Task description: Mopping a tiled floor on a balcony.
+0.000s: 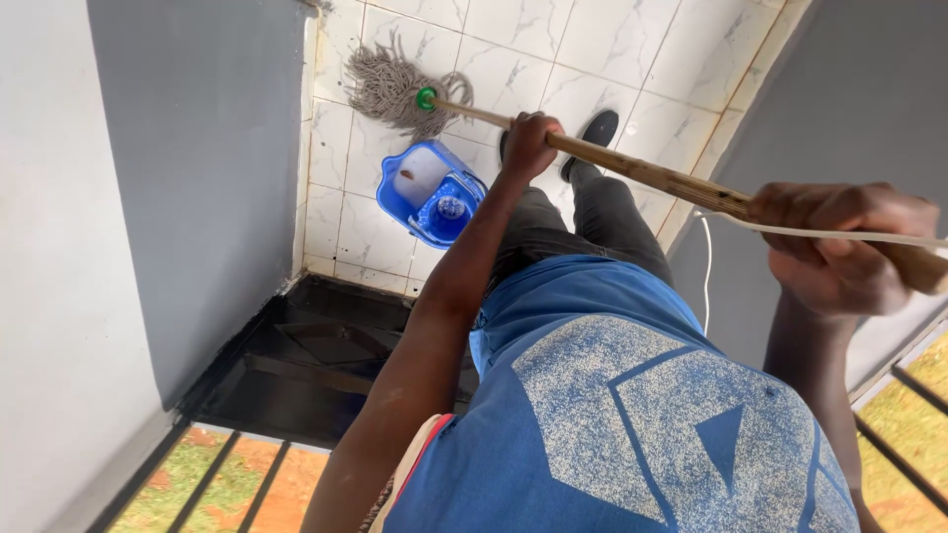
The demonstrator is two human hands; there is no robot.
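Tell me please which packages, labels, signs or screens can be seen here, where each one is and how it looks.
No packages, signs or screens in view.
Printed design on the blue shirt: pale speckled geometric shapes, on the lower middle of the picture.
No label shows on the blue mop bucket, which stands on the white tiled floor beside the mop.
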